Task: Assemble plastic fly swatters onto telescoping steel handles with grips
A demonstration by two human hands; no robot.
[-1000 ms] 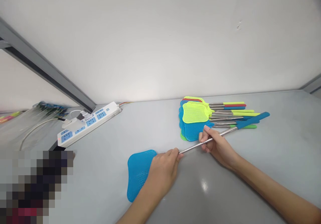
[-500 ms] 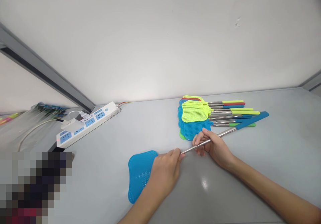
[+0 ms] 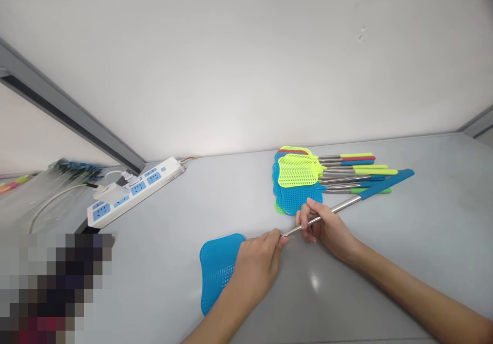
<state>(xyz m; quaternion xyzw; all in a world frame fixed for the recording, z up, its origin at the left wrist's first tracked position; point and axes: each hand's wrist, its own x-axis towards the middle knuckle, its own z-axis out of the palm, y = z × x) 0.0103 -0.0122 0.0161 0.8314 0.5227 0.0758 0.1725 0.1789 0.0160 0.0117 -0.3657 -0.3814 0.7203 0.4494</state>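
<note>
A blue fly swatter (image 3: 216, 262) with a metal telescopic rod and a blue handle lies slantwise across both hands. My left hand (image 3: 260, 262) is closed round the rod close to the swatter's head and covers part of that head. Farther up the rod, my right hand (image 3: 323, 226) grips the metal section between thumb and fingers, below the blue handle. Just behind the right hand is a pile of fly swatters (image 3: 298, 170) in yellow, blue, green and red, their heads overlapping on the left and their handles pointing right.
A white power strip (image 3: 134, 190) with plugs and cables lies at the left on the grey table (image 3: 162, 282). Clear plastic bags (image 3: 57, 195) lie beyond a grey frame post (image 3: 69, 108). A pale wall panel (image 3: 246, 67) rises along the back edge.
My left hand and the swatter's head have shifted slightly to the right. The visible rod between my hands looks a little shorter. The pile has stayed in place.
</note>
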